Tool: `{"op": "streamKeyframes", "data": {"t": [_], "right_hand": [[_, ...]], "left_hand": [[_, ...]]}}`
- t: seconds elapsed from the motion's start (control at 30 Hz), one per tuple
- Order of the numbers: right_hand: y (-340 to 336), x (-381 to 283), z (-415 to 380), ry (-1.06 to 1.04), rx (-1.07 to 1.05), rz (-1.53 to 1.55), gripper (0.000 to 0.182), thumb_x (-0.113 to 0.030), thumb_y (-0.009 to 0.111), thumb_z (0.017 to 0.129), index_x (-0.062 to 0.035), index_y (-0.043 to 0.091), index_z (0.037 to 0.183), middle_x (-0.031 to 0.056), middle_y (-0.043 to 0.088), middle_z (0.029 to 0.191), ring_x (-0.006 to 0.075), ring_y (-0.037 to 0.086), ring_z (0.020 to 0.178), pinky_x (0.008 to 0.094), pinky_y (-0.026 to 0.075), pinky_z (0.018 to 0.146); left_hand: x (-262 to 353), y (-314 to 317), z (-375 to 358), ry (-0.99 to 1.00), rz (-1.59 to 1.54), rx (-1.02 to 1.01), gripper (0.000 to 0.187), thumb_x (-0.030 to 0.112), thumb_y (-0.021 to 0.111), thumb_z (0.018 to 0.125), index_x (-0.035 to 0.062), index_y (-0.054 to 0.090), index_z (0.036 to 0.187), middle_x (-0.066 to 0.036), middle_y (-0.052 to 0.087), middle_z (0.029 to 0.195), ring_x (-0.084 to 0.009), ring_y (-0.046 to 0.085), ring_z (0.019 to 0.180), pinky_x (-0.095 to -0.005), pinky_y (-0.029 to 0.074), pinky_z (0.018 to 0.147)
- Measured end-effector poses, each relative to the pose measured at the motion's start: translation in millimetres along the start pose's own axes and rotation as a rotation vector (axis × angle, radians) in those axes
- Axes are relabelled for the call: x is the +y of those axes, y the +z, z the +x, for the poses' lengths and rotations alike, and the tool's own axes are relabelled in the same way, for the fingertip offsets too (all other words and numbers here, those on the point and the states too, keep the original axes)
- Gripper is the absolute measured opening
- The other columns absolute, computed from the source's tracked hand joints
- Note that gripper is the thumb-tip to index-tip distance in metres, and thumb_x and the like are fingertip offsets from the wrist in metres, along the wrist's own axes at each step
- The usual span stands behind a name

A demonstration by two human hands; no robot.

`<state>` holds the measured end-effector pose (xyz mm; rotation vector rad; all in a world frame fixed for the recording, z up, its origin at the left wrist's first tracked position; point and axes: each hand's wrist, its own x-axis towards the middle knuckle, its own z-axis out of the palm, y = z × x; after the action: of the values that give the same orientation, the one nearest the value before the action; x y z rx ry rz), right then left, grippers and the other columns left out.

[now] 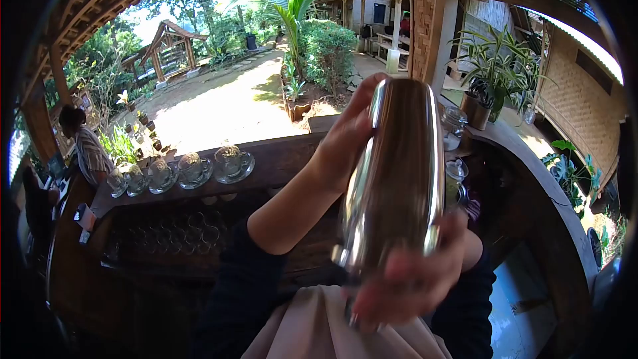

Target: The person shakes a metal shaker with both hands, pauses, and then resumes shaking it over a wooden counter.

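A shiny metal cylinder, like a shaker (pixel 402 173), is held up in front of my chest, slightly tilted and blurred by motion. My left hand (pixel 364 116) grips its upper end from the left, with some fingers hidden behind it. Around the lower end, my right hand (pixel 415 272) has its fingers wrapped, and they are smeared by movement. Both forearms reach up from dark sleeves.
Several glass cups on saucers (pixel 232 163) line the wooden counter (pixel 279 153) at the left. More glasses (pixel 176 236) stand on a lower shelf. Glass jars (pixel 454 123) and a potted plant (pixel 495 70) are at the right. A person (pixel 90 146) is at the far left.
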<state>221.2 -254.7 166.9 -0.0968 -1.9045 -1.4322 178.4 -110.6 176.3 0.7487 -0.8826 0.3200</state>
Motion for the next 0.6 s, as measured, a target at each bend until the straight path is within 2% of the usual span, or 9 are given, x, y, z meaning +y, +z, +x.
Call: {"op": "streamKeyframes", "data": {"t": [0.03,0.07,0.13,0.23,0.37,0.4,0.43,0.47,0.6], "right_hand": [[12.8,-6.7,-6.8,-0.373,0.155,-0.060,0.033,-0.013,0.073,0.073,-0.0219,0.068,0.104,-0.0053,0.066,0.114,0.0122,0.062,0.108,0.0384,0.040,0.095],[25.3,-4.4,-10.5,-0.372,0.165,-0.057,0.033,-0.013,0.073,0.073,-0.0219,0.068,0.104,-0.0053,0.066,0.114,0.0122,0.062,0.108,0.0384,0.040,0.095],[44.3,3.1,-14.0,-0.237,0.374,0.062,0.028,-0.015,0.069,0.076,-0.0231,0.067,0.104,-0.0057,0.066,0.113,0.0063,0.062,0.105,0.0380,0.041,0.093],[47.2,57.7,-47.2,0.391,-0.098,0.089,0.035,-0.018,0.075,0.069,-0.0150,0.068,0.103,0.0067,0.066,0.113,0.0291,0.063,0.108,0.0421,0.048,0.085],[88.9,65.5,-86.8,1.022,0.043,0.344,0.057,-0.024,0.087,0.061,-0.0043,0.064,0.110,0.0165,0.063,0.116,0.0350,0.059,0.112,0.0412,0.049,0.092],[79.9,54.3,-60.5,0.807,-0.047,0.287,0.047,-0.025,0.077,0.065,-0.0091,0.067,0.108,0.0131,0.062,0.118,0.0336,0.059,0.111,0.0459,0.048,0.092],[67.2,36.0,-41.4,0.651,-0.120,0.299,0.043,-0.027,0.075,0.070,-0.0122,0.068,0.109,0.0099,0.063,0.119,0.0316,0.058,0.113,0.0457,0.046,0.095],[52.1,10.8,-26.4,0.464,-0.190,0.254,0.035,-0.025,0.071,0.074,-0.0151,0.069,0.107,0.0047,0.063,0.120,0.0283,0.059,0.115,0.0442,0.043,0.099],[58.2,-24.9,-20.0,-0.166,0.161,0.260,0.024,-0.023,0.066,0.081,-0.0214,0.068,0.105,-0.0040,0.065,0.116,0.0234,0.061,0.111,0.0483,0.039,0.100]], "left_hand": [[-6.5,18.4,-2.4,0.242,0.196,-0.311,0.059,0.030,0.067,0.088,0.0092,0.039,0.136,-0.016,0.054,0.129,-0.0299,0.057,0.116,-0.0488,0.048,0.097],[-5.1,23.6,-4.2,0.291,0.257,-0.409,0.069,0.029,0.072,0.085,0.0092,0.034,0.139,-0.015,0.053,0.129,-0.0277,0.059,0.113,-0.0462,0.051,0.092],[7.7,-24.8,-22.0,0.125,0.205,-0.144,0.068,0.033,0.070,0.086,0.0082,0.035,0.138,-0.016,0.053,0.129,-0.0275,0.059,0.112,-0.0450,0.052,0.091],[36.1,-86.4,-12.3,-0.254,-0.290,0.189,0.057,0.051,0.046,0.094,0.0085,0.047,0.132,-0.017,0.057,0.124,-0.0289,0.061,0.111,-0.0436,0.053,0.093],[22.9,-100.1,-41.4,0.058,-0.076,0.565,0.055,0.051,0.041,0.095,0.0064,0.056,0.122,-0.015,0.064,0.109,-0.0284,0.065,0.101,-0.0424,0.054,0.091],[25.6,-93.9,-52.7,0.045,-0.075,0.660,0.055,0.051,0.041,0.094,0.0062,0.056,0.122,-0.016,0.065,0.107,-0.0286,0.065,0.101,-0.0426,0.053,0.091],[31.5,-92.6,-68.3,-0.158,-0.579,0.157,0.056,0.050,0.042,0.094,0.0084,0.050,0.130,-0.019,0.059,0.118,-0.0275,0.063,0.106,-0.0428,0.051,0.096],[43.6,-36.7,-70.4,-0.204,-0.266,0.417,0.055,0.044,0.045,0.094,0.0114,0.042,0.137,-0.022,0.055,0.124,-0.0312,0.062,0.107,-0.0460,0.051,0.096],[20.1,-6.3,-79.1,0.367,0.407,-0.096,0.055,0.032,0.056,0.093,0.0059,0.036,0.137,-0.025,0.053,0.126,-0.0413,0.058,0.112,-0.0560,0.051,0.092]]}}
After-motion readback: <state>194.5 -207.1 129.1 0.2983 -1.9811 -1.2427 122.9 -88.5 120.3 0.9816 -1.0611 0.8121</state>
